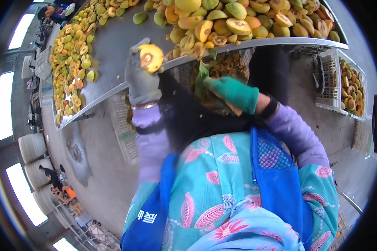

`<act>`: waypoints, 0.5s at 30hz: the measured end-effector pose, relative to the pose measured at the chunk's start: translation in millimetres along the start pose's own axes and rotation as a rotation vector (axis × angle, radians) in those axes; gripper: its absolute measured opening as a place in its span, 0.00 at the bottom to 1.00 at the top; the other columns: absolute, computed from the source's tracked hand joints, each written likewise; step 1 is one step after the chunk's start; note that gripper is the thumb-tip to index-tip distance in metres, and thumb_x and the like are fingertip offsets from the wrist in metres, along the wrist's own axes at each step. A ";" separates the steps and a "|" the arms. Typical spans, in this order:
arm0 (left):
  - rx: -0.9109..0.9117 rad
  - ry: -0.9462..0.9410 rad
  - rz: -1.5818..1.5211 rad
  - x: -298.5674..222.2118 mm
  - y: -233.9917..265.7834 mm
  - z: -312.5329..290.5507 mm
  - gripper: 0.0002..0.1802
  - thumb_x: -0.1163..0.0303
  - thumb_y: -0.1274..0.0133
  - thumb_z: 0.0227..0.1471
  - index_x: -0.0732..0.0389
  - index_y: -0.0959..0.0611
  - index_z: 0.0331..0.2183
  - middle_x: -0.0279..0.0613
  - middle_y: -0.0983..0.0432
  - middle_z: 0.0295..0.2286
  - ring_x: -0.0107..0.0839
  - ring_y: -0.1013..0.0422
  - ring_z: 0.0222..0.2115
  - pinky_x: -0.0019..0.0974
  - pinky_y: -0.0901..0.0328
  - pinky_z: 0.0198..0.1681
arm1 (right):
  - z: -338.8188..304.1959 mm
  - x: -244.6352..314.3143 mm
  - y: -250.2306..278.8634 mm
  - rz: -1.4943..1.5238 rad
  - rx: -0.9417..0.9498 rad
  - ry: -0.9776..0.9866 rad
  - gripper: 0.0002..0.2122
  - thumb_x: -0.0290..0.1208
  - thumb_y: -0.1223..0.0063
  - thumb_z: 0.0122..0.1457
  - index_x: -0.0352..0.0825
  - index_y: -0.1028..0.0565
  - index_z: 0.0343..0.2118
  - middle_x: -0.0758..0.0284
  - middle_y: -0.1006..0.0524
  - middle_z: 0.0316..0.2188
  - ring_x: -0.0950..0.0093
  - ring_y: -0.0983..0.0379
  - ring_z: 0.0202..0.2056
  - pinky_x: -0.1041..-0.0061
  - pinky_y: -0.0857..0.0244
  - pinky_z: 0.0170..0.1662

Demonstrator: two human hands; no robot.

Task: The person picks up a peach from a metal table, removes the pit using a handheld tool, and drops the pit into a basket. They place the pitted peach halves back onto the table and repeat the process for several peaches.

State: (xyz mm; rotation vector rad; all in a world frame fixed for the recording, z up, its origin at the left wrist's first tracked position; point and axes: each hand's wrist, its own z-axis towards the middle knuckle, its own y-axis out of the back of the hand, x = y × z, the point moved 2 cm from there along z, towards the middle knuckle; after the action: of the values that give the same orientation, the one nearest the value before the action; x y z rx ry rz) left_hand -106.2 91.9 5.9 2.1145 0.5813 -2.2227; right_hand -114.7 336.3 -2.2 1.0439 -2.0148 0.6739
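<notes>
My left hand, in a grey glove, is closed around a halved peach beside the metal table's front edge. The cut face is yellow with a brown hollow in the middle. My right hand, in a green glove, is lower and to the right, over a crate of brown-orange fruit scraps. Its fingers are curled together, and what they hold is hidden. Green leaves hang beside its fingertips, below the table edge; whether the hand grips them I cannot tell.
The metal table bears a large heap of peaches ahead and cut ones at left. A white crate of fruit stands on the floor at right; another crate is below the table. Other people are far left.
</notes>
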 end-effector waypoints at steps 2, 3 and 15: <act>-0.013 0.072 -0.151 3.9 8.2 -1.8 0.32 0.46 0.56 0.56 0.66 0.29 0.48 0.51 0.24 0.31 0.41 0.24 0.29 0.31 0.27 0.21 | -19.9 3.4 -6.8 0.178 -0.123 0.009 0.19 0.44 0.62 0.63 0.30 0.28 0.30 0.64 0.28 0.16 0.75 0.30 0.18 0.78 0.41 0.19; 0.028 0.078 -0.228 3.4 -0.1 -8.8 0.32 0.47 0.56 0.56 0.67 0.29 0.48 0.52 0.24 0.31 0.41 0.24 0.28 0.31 0.27 0.21 | -23.0 1.8 -15.1 0.271 -0.260 0.172 0.19 0.44 0.62 0.64 0.30 0.28 0.31 0.64 0.26 0.18 0.72 0.28 0.20 0.74 0.38 0.22; -0.047 -0.195 0.357 25.2 -21.8 -10.8 0.31 0.50 0.64 0.59 0.69 0.29 0.48 0.52 0.28 0.41 0.46 0.29 0.43 0.44 0.32 0.47 | -42.0 31.1 -20.0 0.389 -0.220 0.090 0.18 0.47 0.60 0.64 0.35 0.28 0.31 0.70 0.30 0.16 0.79 0.35 0.14 0.78 0.41 0.17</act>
State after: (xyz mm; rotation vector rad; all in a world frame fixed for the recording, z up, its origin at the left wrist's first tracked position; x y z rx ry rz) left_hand -103.7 121.3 -13.1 1.7823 0.2209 -2.1499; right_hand -93.8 342.3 49.3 0.4891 -2.1751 0.6639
